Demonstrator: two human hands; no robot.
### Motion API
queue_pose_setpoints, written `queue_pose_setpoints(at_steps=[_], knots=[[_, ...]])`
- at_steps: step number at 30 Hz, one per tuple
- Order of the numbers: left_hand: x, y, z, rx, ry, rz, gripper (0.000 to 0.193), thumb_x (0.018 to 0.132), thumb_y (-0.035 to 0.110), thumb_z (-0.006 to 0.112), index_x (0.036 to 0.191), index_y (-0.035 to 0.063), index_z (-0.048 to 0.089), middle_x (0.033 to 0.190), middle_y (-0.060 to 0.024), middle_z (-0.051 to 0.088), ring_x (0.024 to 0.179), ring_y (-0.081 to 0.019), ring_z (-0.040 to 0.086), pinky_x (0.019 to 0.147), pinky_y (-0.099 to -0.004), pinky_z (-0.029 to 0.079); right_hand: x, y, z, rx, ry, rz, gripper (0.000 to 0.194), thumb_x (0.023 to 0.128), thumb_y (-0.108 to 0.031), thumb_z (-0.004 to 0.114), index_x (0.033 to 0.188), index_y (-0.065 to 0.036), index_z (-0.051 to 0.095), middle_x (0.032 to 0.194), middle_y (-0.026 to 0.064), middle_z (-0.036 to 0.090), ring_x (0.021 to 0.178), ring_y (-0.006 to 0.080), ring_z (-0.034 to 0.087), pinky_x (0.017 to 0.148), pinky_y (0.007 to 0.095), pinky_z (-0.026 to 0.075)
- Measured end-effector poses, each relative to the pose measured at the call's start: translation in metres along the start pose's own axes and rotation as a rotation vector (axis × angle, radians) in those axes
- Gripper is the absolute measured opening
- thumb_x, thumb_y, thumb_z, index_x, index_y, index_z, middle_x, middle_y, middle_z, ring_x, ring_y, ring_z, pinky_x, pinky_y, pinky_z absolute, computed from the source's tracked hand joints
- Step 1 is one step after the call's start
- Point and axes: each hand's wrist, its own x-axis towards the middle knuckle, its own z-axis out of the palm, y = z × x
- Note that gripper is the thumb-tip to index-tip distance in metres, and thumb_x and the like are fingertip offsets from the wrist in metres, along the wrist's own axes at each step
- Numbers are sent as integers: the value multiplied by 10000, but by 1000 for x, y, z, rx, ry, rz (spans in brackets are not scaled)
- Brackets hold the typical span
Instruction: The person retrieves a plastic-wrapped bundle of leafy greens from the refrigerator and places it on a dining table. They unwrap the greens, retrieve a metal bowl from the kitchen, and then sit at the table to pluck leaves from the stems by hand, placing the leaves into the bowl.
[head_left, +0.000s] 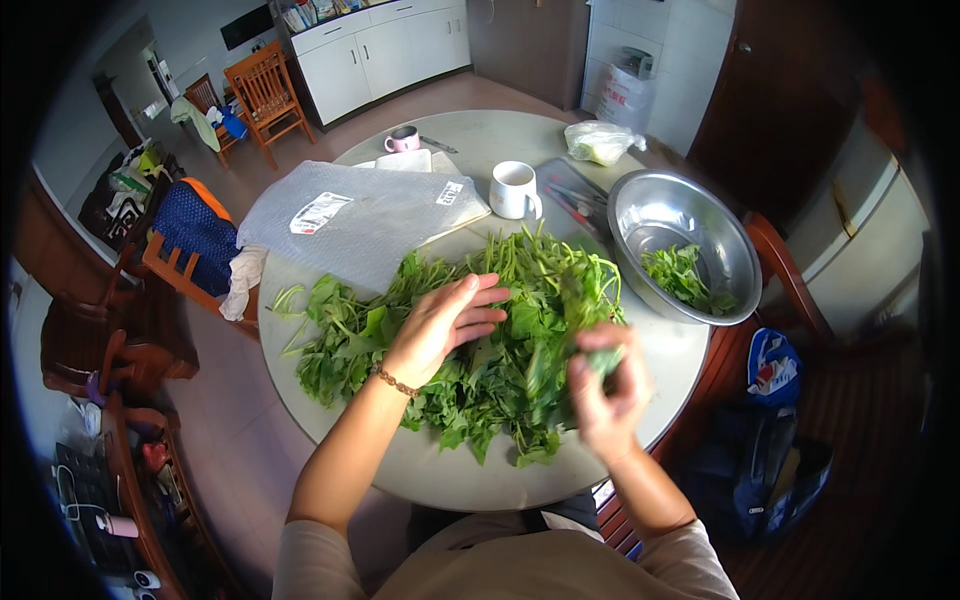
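A large heap of leafy green vegetable stems (465, 382) covers the middle of the round table (480, 484), the cut-looking stem ends mostly pointing away from me. My left hand (442, 322) hovers at the heap's centre, fingers apart and holding nothing. At the heap's right side, my right hand (613, 397) pinches a leafy green sprig (600, 360) between thumb and fingers; motion blurs both. Beyond it, to the right, a stainless steel basin (724, 225) holds a small bunch of picked greens (679, 277).
Bubble wrap (352, 217) with labels lies over papers behind the heap. Nearby stand a white mug (514, 191) and a pink mug (403, 139). Pens (570, 206) lie beside the basin, and a knotted plastic bag (602, 142) sits at the far edge. A backpack (750, 465) rests at right.
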Motion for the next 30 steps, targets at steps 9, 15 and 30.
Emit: queue_pose_setpoints(at_steps=[9,15,30], knots=[[-3,-12,-15,250,-29,-29,386,857,52,536,1232,-9,463,884,18,599,695,-11,500,576,-141,392,-46,7,28,-75,-610,-195,336,757,-165,676,1061,-46,600,987,124,609,835,251,575,721,364,476],[-4,-10,-7,141,-92,2,446,824,6,562,1254,-3,441,922,-12,574,806,-62,543,685,-184,443,6,35,17,-251,-293,126,408,736,-128,697,1090,1,541,965,137,579,798,224,555,675,311,461],[-4,-7,2,93,125,26,379,855,100,562,1214,25,470,926,-37,584,823,-102,563,701,-249,482,18,31,33,0,-418,530,180,808,-173,657,808,-7,587,673,13,598,606,88,552,569,227,430]])
